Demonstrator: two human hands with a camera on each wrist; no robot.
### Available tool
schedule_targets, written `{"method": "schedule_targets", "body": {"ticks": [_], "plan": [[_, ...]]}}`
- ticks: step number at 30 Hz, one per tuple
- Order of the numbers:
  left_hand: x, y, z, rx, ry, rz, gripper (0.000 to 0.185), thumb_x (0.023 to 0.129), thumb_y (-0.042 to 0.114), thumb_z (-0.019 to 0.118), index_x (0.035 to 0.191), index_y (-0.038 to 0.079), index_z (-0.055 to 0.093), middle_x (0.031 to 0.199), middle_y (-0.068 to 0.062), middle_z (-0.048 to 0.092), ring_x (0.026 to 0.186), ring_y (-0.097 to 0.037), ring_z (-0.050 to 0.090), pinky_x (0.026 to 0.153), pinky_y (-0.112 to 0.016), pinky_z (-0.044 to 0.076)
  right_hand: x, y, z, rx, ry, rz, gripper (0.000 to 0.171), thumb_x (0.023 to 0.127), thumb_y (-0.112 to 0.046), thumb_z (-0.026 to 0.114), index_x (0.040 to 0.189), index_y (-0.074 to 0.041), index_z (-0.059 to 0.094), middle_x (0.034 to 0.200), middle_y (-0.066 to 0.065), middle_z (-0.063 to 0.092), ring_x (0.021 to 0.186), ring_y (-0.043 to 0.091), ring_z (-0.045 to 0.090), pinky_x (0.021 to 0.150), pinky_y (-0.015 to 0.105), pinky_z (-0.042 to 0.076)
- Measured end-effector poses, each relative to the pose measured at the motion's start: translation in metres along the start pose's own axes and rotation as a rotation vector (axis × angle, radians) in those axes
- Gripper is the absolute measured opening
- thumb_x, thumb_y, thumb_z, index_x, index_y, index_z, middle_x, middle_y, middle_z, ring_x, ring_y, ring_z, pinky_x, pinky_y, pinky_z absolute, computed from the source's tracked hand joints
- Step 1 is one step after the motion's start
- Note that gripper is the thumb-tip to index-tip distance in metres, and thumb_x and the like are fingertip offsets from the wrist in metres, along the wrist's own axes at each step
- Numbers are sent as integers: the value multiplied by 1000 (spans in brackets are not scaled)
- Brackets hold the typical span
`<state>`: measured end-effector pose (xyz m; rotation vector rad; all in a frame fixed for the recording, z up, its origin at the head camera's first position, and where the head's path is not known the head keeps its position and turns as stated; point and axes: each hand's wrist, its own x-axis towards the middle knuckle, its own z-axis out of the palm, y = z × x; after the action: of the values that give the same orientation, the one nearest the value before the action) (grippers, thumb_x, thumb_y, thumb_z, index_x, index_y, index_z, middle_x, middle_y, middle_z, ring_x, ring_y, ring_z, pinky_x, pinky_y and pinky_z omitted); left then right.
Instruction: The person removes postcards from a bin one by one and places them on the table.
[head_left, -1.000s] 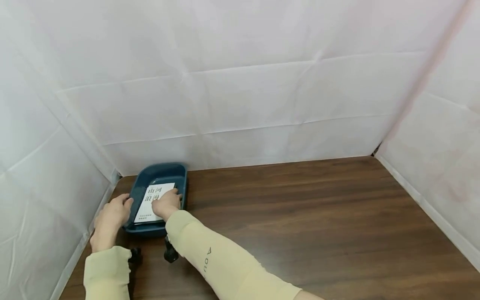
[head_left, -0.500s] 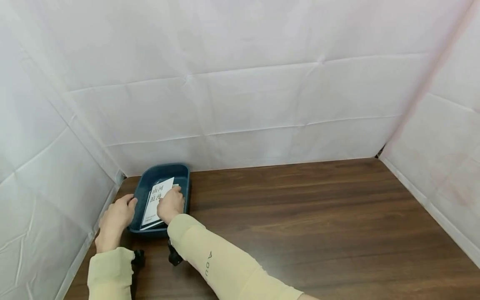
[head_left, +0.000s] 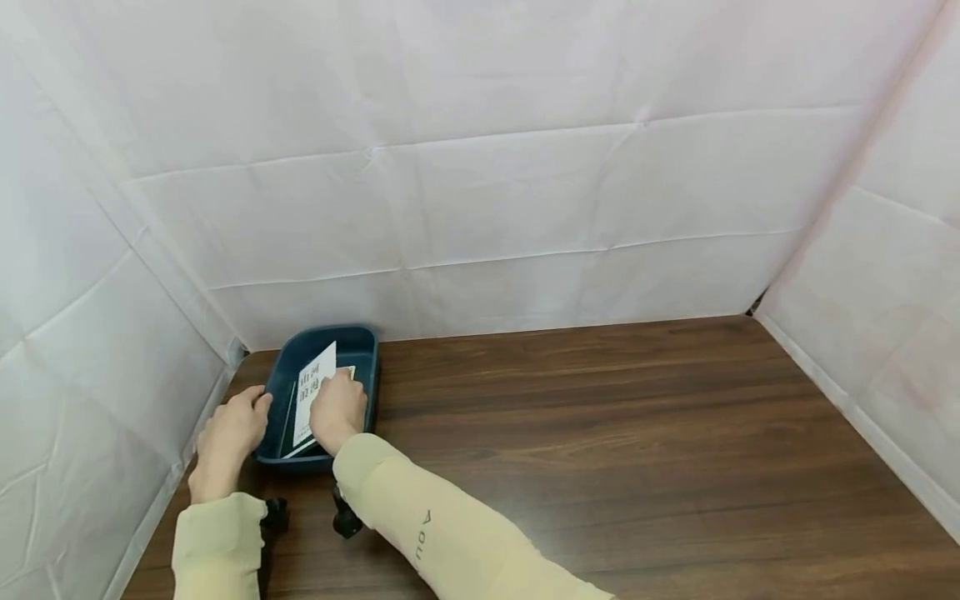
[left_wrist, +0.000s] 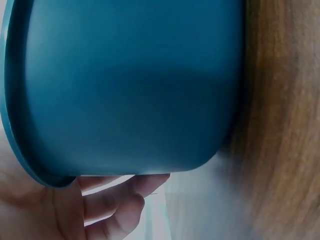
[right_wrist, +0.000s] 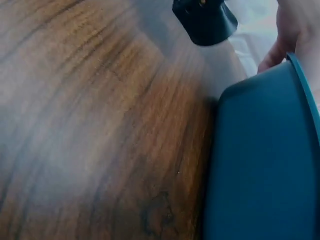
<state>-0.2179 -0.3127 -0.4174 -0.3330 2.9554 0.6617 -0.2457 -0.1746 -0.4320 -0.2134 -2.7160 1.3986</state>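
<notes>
I am gripping the near left rim of the blue tray (head_left: 360, 342) with my left hand (head_left: 228, 429), fingers curled under its edge as the left wrist view shows (left_wrist: 115, 200). My right hand (head_left: 337, 408) is reaching into the tray and pinching the white printed booklet (head_left: 313, 387), which is standing tilted up on its edge inside the tray, leaning toward the left wall. The tray is sitting in the far left corner of the brown wooden table (head_left: 600, 433), close against the white sheeting (head_left: 480, 183) that is walling in the table on three sides. My right hand is covering the booklet's lower right part, so I cannot tell exactly how my fingers are lying on it. Both wrist views are showing mostly the tray's outer wall, blurred; a black mount (right_wrist: 205, 20) is cutting into the right wrist view.
</notes>
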Motion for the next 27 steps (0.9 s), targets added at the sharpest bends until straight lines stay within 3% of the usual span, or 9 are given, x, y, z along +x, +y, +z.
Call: {"method": "schedule_targets", "body": {"ticks": [5,9,16,21,27], "plan": [[-1,1,-1,0,6,2,55,107,36,29,147,-2,34,141,-37,38,114,-60,43,88,-70,36,-2,1,-2,83,64,-68,25,102,-23,54,90,-8,71,71,4,62,71,19,64,64,32,52],[-3,1,1,0,5,0,54,107,34,30,146,-2,35,140,-37,39,113,-60,44,87,-70,37,-4,4,-3,168,84,-102,32,102,-22,52,76,-11,66,59,-3,53,59,13,56,57,28,49],[-3,-1,7,-2,81,33,46,105,31,33,136,-2,45,121,-36,53,88,-49,57,71,-60,43,-5,6,-4,252,150,-104,22,101,-20,55,82,-12,63,61,-4,54,57,11,55,53,28,47],[-1,1,8,8,123,50,43,105,28,33,131,-3,48,113,-36,55,85,-50,57,68,-59,43,-3,5,-4,308,172,-66,12,100,-20,56,90,-15,54,64,-5,52,58,10,55,54,29,47],[1,4,13,14,139,73,40,104,26,35,128,-2,50,104,-34,58,79,-50,58,61,-58,43,-2,10,-6,293,186,-121,11,101,-19,54,90,-15,51,67,-4,50,63,14,56,58,31,47]]}}
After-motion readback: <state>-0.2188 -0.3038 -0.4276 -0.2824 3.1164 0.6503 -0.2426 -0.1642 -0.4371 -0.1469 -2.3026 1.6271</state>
